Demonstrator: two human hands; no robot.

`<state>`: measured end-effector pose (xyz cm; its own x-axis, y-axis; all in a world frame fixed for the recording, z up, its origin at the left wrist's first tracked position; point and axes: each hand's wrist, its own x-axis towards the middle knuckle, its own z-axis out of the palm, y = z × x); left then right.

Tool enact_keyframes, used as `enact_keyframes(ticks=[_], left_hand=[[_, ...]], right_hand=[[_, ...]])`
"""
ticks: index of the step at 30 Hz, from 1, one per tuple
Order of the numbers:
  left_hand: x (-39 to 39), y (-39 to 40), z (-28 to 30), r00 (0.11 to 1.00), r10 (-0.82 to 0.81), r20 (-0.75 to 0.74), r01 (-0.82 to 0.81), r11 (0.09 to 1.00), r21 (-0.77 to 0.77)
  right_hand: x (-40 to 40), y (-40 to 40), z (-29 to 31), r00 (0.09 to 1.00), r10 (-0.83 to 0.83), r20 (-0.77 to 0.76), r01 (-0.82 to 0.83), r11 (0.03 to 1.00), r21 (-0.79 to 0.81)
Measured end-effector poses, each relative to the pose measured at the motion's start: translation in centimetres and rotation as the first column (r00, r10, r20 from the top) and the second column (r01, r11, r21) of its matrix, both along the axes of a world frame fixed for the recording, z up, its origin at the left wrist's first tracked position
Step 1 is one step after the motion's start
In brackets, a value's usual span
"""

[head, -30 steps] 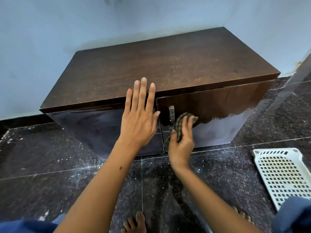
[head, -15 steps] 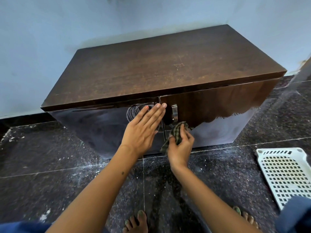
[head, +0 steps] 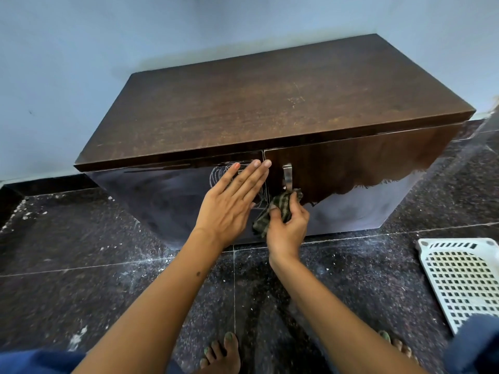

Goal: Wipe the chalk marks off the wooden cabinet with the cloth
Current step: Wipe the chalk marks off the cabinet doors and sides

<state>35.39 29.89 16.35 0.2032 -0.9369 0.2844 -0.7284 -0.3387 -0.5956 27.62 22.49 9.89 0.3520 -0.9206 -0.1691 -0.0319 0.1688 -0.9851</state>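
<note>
Crouching before a low, dark brown wooden cabinet (head: 270, 103) set against a pale blue wall (head: 81, 49), you are working at its glossy front doors, the cabinet's long axis running left to right along the wall. Your left hand (head: 229, 203) is lying flat on the left door, fingers straight and held together, pointing up and to the right toward the seam between the doors. White chalk marks (head: 217, 175), a set of curved lines, are showing on that door just left of your fingertips and partly under your hand. Your right hand (head: 287, 228) is gripping a crumpled green-and-brown checked cloth (head: 278, 209), fingers curled around it, just below the silver metal handle (head: 287, 176) of the right door; the cloth is trailing down and to the left from your fist. A white perforated plastic basket (head: 464, 279) is sitting on the dark speckled stone floor (head: 81, 252) at right, well apart from the cabinet. Your bare feet (head: 224, 354) are showing at the bottom edge.
</note>
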Motion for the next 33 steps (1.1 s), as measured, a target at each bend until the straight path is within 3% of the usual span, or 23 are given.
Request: enact_keyframes(ticks=[3,7,13,16,22,24,27,28,31,33], left_hand=[[0.1,0.0,-0.1,1.0,-0.01,-0.008,0.01,1.0,-0.009],[0.1,0.0,-0.1,1.0,-0.026,-0.004,0.026,0.999,-0.018],[0.8,0.5,0.4,0.997,-0.062,-0.044,0.06,0.997,-0.041],[0.7,0.6,0.3,0.996,-0.061,-0.058,0.06,0.998,-0.032],[0.6,0.7,0.3,0.987,-0.085,-0.139,0.075,0.994,-0.08],[0.5,0.8,0.5,0.983,-0.079,-0.166,0.065,0.994,-0.085],[-0.1,0.6,0.6,0.983,-0.084,-0.162,0.074,0.995,-0.063],[-0.3,0.4,0.5,0.985,-0.089,-0.151,0.082,0.995,-0.056],[-0.9,-0.2,0.3,0.989,-0.086,-0.122,0.083,0.996,-0.03],[-1.0,-0.4,0.2,0.991,-0.061,-0.12,0.06,0.998,-0.014]], right_hand=[[-0.2,0.6,-0.4,0.997,0.073,-0.03,-0.073,0.997,-0.018],[0.1,0.4,-0.2,0.997,0.073,0.022,-0.075,0.99,0.123],[0.4,1.4,0.0,0.992,0.114,0.059,-0.117,0.991,0.06],[0.2,1.2,-0.1,0.993,0.107,0.049,-0.113,0.985,0.132],[0.8,2.2,0.4,0.988,0.145,0.059,-0.137,0.984,-0.111],[0.4,2.0,-0.5,0.989,0.15,0.017,-0.148,0.986,-0.081],[-0.2,0.6,-1.5,0.997,0.074,-0.004,-0.072,0.982,0.176],[-0.3,0.0,-1.5,1.0,0.015,-0.001,-0.015,0.981,0.196],[0.3,-0.7,-0.9,0.997,-0.081,0.003,0.08,0.994,0.076],[0.8,0.2,-0.7,1.0,-0.025,0.015,0.025,0.998,0.049]])
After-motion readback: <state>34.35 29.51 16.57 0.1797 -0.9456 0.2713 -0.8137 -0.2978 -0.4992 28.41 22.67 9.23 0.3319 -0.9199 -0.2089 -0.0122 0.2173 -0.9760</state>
